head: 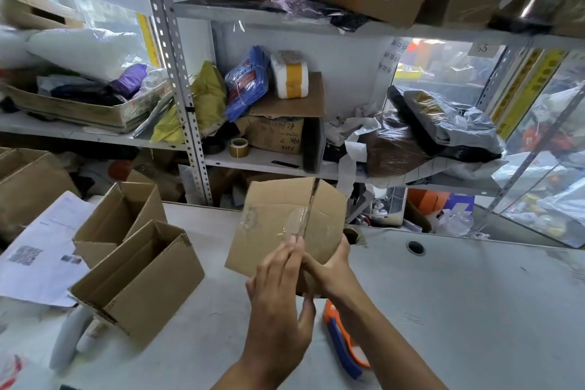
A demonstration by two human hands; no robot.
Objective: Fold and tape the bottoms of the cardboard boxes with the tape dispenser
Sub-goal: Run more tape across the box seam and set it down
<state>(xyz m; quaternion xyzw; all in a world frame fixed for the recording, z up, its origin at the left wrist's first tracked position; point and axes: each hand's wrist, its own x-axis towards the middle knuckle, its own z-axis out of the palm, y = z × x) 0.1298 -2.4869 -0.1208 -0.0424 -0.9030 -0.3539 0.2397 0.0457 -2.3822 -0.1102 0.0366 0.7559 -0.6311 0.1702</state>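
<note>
A small cardboard box (272,225) is held up above the white table (459,304), its folded bottom flaps facing me. A strip of clear tape (299,220) runs along the lower part of the seam between the flaps. My left hand (278,291) lies flat with fingers stretched out, its fingertips on the tape at the box's near edge. My right hand (330,266) grips the box from its lower right side. The orange and blue tape dispenser (345,339) lies on the table just below my right wrist, with neither hand touching it.
Two open-topped cardboard boxes (126,222) (142,279) stand at the left, beside printed paper sheets (44,250) and white bottles (66,339). A tape roll (354,235) peeks out behind the held box. Cluttered metal shelves (253,158) rise behind the table. A cable hole (415,247) sits at right.
</note>
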